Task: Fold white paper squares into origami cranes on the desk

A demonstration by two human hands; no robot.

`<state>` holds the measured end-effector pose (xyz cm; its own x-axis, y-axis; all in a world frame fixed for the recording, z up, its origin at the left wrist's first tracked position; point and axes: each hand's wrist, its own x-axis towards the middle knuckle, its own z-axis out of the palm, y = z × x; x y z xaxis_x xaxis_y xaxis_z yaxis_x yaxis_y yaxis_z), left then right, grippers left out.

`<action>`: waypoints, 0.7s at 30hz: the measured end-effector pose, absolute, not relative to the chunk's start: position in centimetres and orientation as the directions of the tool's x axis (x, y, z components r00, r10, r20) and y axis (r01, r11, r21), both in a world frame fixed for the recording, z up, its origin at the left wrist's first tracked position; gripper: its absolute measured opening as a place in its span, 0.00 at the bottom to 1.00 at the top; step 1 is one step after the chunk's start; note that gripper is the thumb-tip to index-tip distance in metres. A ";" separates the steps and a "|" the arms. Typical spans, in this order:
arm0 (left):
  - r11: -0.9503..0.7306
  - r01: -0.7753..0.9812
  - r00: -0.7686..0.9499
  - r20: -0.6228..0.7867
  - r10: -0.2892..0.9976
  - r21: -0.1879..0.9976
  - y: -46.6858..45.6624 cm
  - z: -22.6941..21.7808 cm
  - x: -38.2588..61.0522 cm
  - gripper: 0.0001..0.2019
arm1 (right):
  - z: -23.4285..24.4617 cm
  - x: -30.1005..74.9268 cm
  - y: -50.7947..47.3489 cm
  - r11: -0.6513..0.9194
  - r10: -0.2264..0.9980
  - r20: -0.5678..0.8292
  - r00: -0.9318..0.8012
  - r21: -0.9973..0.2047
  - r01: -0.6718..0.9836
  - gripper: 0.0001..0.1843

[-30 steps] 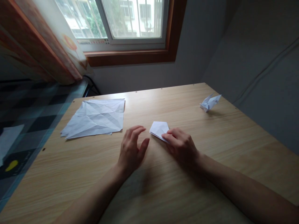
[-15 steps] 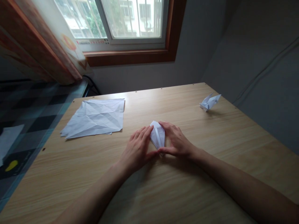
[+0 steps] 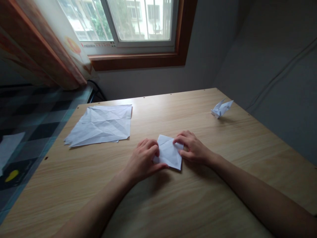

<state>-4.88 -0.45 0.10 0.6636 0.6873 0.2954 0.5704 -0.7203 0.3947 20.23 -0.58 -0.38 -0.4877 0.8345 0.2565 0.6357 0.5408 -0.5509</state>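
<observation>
A folded piece of white paper [image 3: 169, 153] lies on the wooden tabletop between my hands, roughly square, with creases across it. My left hand [image 3: 145, 158] is at its left corner, fingers curled on the paper and thumb stretched along the lower edge. At the right corner, my right hand [image 3: 194, 148] pinches the paper between index finger and thumb. The paper's left and right corners are partly hidden by my fingers.
Creased white sheets [image 3: 106, 125] lie in a stack at the back left of the table [image 3: 148, 205]. A folded paper crane [image 3: 221, 108] stands near the right edge. Beyond the left edge is a checked cloth surface [image 3: 44, 105].
The paper has gone from a narrow kite shape to a wider, squarish one. My right hand has shifted slightly right, and both hands now hold its side corners.
</observation>
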 end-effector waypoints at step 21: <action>-0.738 0.579 0.689 0.275 0.670 0.347 -0.7 0.5 -4.9 0.19 | 0.4 22.5 0.0 0.623 0.742 0.198 -0.641 -0.556 0.549 0.17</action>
